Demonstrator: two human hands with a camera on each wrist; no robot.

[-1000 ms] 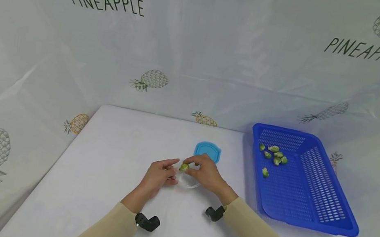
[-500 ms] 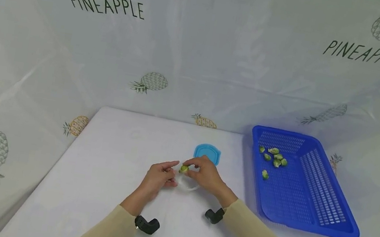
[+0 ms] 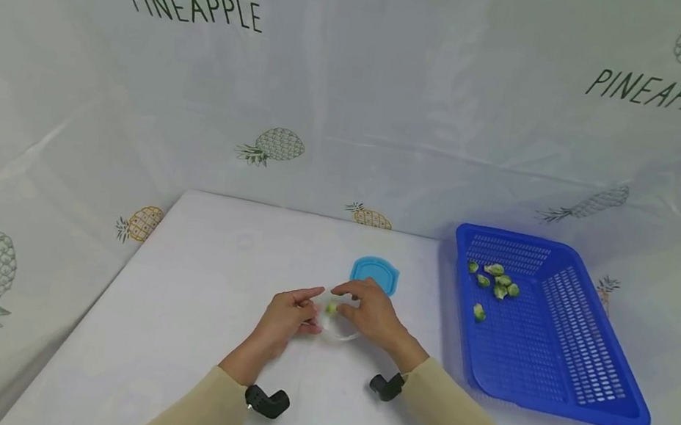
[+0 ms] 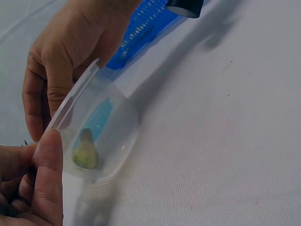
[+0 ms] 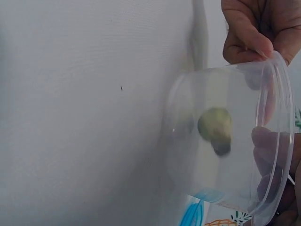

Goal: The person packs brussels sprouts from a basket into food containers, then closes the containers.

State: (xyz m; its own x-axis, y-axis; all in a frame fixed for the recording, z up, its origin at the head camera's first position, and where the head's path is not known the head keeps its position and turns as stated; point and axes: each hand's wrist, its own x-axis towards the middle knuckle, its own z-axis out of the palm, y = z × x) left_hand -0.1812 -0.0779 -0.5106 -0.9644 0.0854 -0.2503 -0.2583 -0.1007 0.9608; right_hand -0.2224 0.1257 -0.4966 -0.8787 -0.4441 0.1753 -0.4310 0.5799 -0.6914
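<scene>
A clear plastic container (image 5: 188, 160) stands on the table between the two hands. My left hand (image 3: 286, 317) pinches its rim between thumb and fingers, as the left wrist view shows up close. Inside the container is a blurred green Brussels sprout (image 4: 85, 155), visible through the wall. My right hand (image 3: 368, 311) hovers at the container's far right rim, thumb and fingers spread apart with nothing between them. Through the wall in the right wrist view, the right fingers (image 5: 265, 153) appear over the opening.
A light-blue lid (image 3: 375, 273) lies just behind the container. To the right stands a blue perforated basket (image 3: 557, 366) with several Brussels sprouts (image 3: 501, 282) in its back left part. A white sheet printed with pineapples hangs behind the white table (image 3: 228, 247).
The right fingers, which pinched the Brussels sprout above the container, have parted and let it go; it is now lower, inside the container. The left hand keeps its hold on the rim.
</scene>
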